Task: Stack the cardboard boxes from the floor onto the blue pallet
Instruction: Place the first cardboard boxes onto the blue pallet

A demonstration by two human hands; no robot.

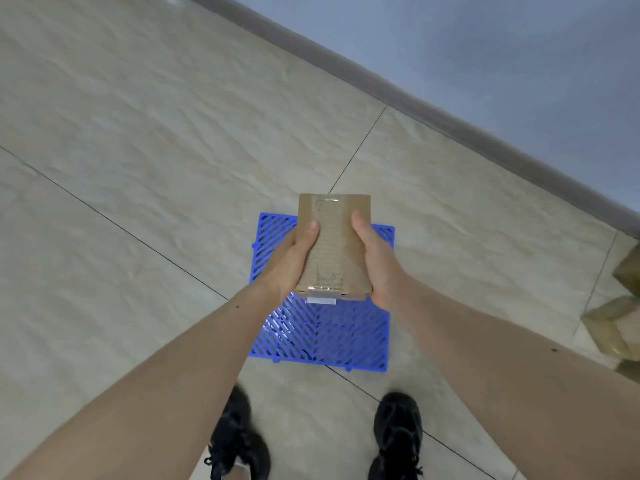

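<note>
Head view: cardboard box (333, 244) held up over the blue pallet (325, 327), clear of it, long axis pointing away from the body. Left hand (289, 261) and right hand (375, 265) gripping opposite long sides, thumbs on top, other fingers hidden underneath. Straight down to set it. More boxes (616, 327) at right edge, blurred, probably on the floor (138, 168).

I count 1 taped cardboard box (333, 245) up in the air, with 2 bare hands on it, left hand (289, 261) and right hand (375, 258). Below sits 1 blue pallet (325, 332) on the floor. At the right edge lie 2 more boxes (614, 329), blurred, and 2 black shoes (398, 434).
</note>
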